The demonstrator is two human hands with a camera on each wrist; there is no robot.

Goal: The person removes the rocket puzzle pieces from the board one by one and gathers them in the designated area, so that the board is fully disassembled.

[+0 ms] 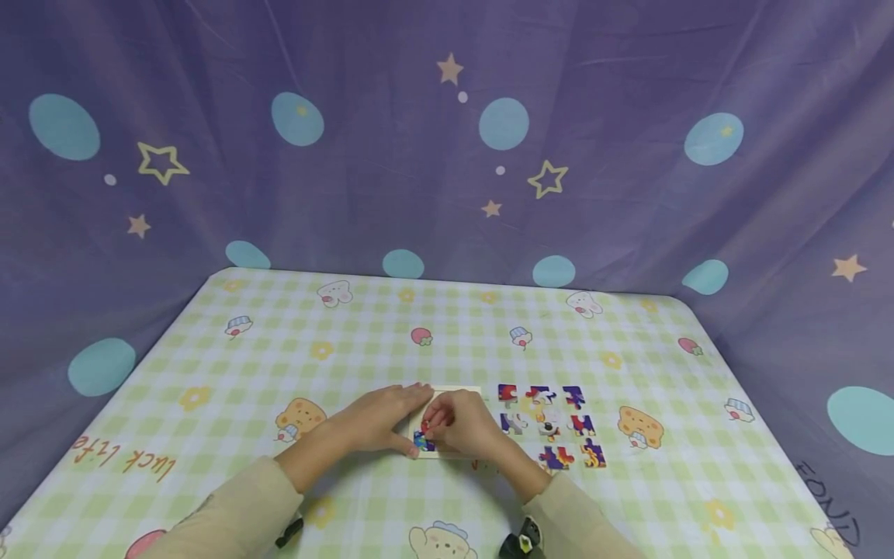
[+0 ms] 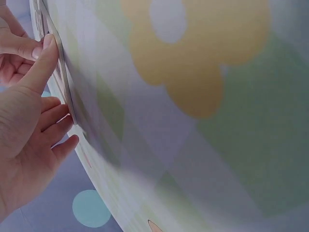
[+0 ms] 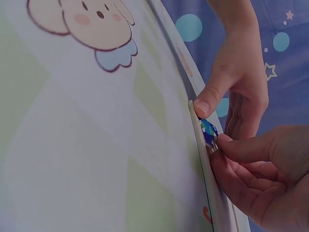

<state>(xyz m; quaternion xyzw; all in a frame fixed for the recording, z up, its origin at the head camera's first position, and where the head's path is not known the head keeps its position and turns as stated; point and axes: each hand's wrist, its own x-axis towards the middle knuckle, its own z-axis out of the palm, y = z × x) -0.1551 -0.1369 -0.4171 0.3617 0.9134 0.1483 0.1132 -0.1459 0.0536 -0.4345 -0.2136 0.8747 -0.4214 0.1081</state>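
A shallow light wooden puzzle frame (image 1: 457,389) lies on the table between the hands. My left hand (image 1: 380,418) spans its left side, thumb pressed on the near corner and fingers at the far one. In the left wrist view that thumb (image 2: 42,65) lies straight along the frame. A blue and green puzzle piece (image 3: 207,129) sits in the near left corner. My right hand (image 1: 464,423) is over the frame, thumb and index finger pinching a partly red puzzle piece (image 1: 424,427) right beside the corner piece. The fingers hide most of the pinched piece.
Several loose puzzle pieces lie in rough rows right of the frame, among them a red one (image 1: 507,394), a grey one (image 1: 514,423) and a purple-orange one (image 1: 594,453). A checked cloth (image 1: 279,373) covers the table. A purple curtain (image 1: 391,178) hangs behind it.
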